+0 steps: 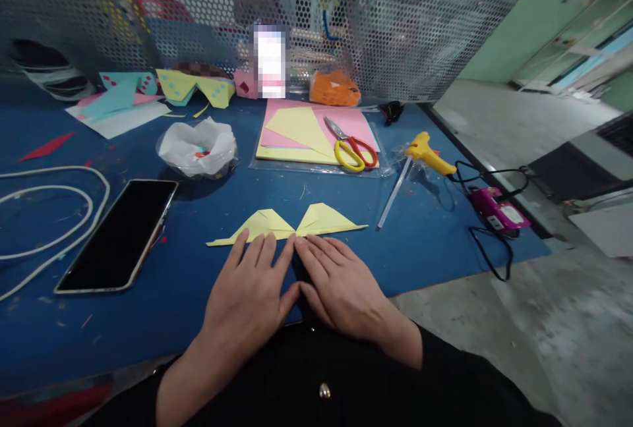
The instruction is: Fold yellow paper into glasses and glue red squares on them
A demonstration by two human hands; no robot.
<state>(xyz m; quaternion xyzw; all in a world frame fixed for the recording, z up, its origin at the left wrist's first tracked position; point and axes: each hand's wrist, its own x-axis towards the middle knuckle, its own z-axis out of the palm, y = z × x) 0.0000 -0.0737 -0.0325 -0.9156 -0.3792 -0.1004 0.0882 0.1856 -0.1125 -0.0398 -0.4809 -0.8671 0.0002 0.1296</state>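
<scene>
A folded yellow paper shape (316, 219) with two wing-like halves lies on the blue table in front of me. My left hand (250, 285) rests flat, fingers stretched out, with its fingertips on the lower edge of the left half. Beside it, my right hand (341, 282) lies palm down with fingers extended and close together, its tips at the centre and lower edge of the right half. The two thumbs meet or nearly meet below the paper. Part of the paper's near edge is hidden under the fingers.
Scissors (353, 147) lie on a plastic sleeve of coloured paper (281, 143). To the right are a yellow glue gun (430, 155) and a purple power strip (499, 209). A phone (119, 236), a white cable (99, 180) and a paper-lined bowl (198, 143) sit left; folded papers (198, 87) stand behind.
</scene>
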